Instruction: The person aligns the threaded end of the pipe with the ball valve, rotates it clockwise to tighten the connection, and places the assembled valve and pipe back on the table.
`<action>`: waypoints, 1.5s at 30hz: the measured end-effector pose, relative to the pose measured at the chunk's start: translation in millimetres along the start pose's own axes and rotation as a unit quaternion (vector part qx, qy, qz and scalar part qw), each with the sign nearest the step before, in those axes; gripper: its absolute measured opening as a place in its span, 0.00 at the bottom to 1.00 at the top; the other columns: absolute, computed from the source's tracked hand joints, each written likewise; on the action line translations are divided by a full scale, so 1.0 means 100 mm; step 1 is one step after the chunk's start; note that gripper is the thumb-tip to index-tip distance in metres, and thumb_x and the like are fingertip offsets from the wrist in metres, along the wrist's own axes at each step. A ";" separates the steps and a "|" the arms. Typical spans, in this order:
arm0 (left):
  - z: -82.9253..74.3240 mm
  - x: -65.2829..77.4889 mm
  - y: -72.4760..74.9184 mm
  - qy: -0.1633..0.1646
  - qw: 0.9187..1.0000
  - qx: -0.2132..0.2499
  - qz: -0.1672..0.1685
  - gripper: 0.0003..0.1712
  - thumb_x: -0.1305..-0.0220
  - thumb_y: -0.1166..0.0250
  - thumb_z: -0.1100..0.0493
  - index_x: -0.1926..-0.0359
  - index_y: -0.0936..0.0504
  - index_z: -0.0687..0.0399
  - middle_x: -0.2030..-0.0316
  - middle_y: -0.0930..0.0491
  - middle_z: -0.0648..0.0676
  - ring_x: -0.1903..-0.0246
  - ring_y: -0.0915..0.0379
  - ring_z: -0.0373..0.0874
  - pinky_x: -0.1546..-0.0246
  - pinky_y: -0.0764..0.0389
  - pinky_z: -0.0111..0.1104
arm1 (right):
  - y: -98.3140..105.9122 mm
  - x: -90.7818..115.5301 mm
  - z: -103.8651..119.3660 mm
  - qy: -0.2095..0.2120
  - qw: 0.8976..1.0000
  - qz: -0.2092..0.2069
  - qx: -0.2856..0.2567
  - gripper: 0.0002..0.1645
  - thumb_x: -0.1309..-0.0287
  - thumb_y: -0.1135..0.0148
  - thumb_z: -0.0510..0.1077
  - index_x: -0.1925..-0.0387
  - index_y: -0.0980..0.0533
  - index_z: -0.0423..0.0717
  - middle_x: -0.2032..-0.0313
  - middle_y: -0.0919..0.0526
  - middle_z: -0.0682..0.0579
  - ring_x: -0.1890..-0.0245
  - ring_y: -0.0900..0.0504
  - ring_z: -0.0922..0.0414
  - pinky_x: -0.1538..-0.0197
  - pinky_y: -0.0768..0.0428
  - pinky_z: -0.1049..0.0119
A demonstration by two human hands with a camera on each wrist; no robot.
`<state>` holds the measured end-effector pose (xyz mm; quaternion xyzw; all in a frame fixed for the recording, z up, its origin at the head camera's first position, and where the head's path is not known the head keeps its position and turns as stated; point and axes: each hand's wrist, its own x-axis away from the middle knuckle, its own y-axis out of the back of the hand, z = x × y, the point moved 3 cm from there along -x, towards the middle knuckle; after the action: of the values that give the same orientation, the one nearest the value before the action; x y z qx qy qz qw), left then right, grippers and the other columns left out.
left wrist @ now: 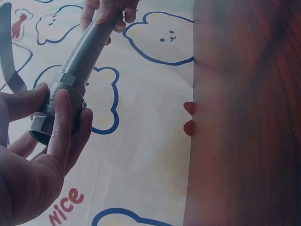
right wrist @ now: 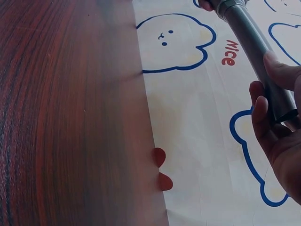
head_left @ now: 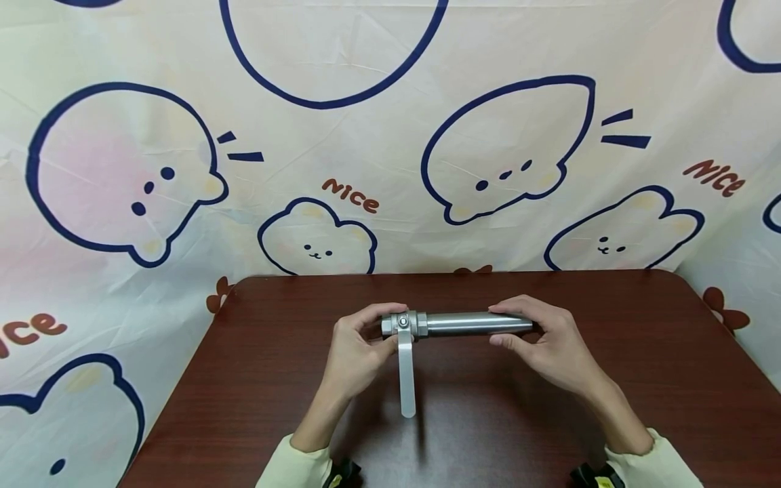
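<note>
A metal ball valve [head_left: 419, 324] with a long flat lever handle [head_left: 406, 379] is joined to a smooth steel pipe [head_left: 460, 324]. Thumb and fingers of my left hand [head_left: 360, 349] grip the valve body at the left end. My right hand [head_left: 555, 342] holds the pipe near its far right end, thumb below and fingers above in the head view. The assembly lies level between both hands, above the table, and the lever points toward me. In the left wrist view the valve's open hex end [left wrist: 42, 126] shows; the pipe's open end [right wrist: 286, 115] appears in the right wrist view.
Beneath the hands is a dark reddish-brown wooden table [head_left: 274, 379] with rounded far corners. A pale cloth [head_left: 390, 149] with blue-outlined cartoon animals hangs behind it and along the sides. Dark straps sit at both wrists, next to pale sleeves [head_left: 299, 464].
</note>
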<state>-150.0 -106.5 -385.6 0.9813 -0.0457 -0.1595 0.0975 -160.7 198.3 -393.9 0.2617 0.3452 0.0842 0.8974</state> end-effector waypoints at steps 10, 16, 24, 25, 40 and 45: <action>0.00 0.00 -0.01 0.003 1.000 0.008 0.005 0.26 0.43 0.26 0.77 0.44 0.11 0.56 0.49 0.10 0.60 0.55 0.14 0.46 0.55 0.11 0.32 | 0.00 0.00 0.02 -0.017 1.000 0.002 0.008 0.30 0.48 0.18 0.33 0.44 0.15 0.55 0.53 0.12 0.59 0.64 0.18 0.66 0.69 0.20 0.74; 0.01 0.01 -0.02 -0.004 1.000 0.006 0.011 0.27 0.43 0.26 0.78 0.44 0.11 0.56 0.49 0.11 0.60 0.56 0.14 0.46 0.54 0.10 0.33 | 0.01 0.00 0.03 -0.044 0.999 0.011 0.018 0.27 0.45 0.19 0.35 0.44 0.14 0.53 0.56 0.12 0.58 0.67 0.20 0.64 0.71 0.22 0.72; 0.01 0.02 -0.02 0.005 1.000 0.014 0.016 0.27 0.42 0.27 0.79 0.43 0.11 0.56 0.48 0.11 0.59 0.56 0.14 0.50 0.53 0.10 0.35 | 0.02 0.01 0.00 -0.071 0.997 0.030 0.023 0.26 0.42 0.20 0.36 0.43 0.15 0.57 0.57 0.11 0.57 0.69 0.20 0.63 0.72 0.22 0.69; 0.01 0.02 -0.02 0.006 1.000 0.015 0.016 0.27 0.42 0.27 0.79 0.43 0.11 0.56 0.48 0.11 0.59 0.56 0.14 0.49 0.53 0.10 0.35 | 0.02 0.01 0.00 -0.073 0.997 0.032 0.022 0.26 0.42 0.21 0.36 0.43 0.15 0.57 0.57 0.11 0.57 0.69 0.20 0.63 0.72 0.22 0.68; 0.01 0.02 -0.02 -0.016 1.000 0.005 0.026 0.29 0.44 0.26 0.80 0.42 0.11 0.54 0.45 0.11 0.59 0.54 0.15 0.43 0.50 0.10 0.38 | 0.01 0.01 0.00 -0.078 0.996 0.045 0.023 0.23 0.40 0.22 0.37 0.44 0.15 0.55 0.58 0.11 0.55 0.69 0.20 0.64 0.73 0.22 0.68; 0.02 0.02 -0.01 -0.003 1.000 -0.003 0.025 0.29 0.43 0.26 0.79 0.43 0.10 0.53 0.46 0.11 0.58 0.55 0.15 0.43 0.50 0.10 0.37 | 0.00 0.02 -0.01 -0.078 0.996 0.050 0.015 0.23 0.39 0.22 0.37 0.44 0.16 0.57 0.59 0.11 0.56 0.69 0.20 0.64 0.71 0.21 0.68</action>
<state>-148.9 -105.6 -387.8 0.9791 -0.0696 -0.1604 0.1044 -160.4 199.3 -395.8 0.2977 0.2620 0.1030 0.9122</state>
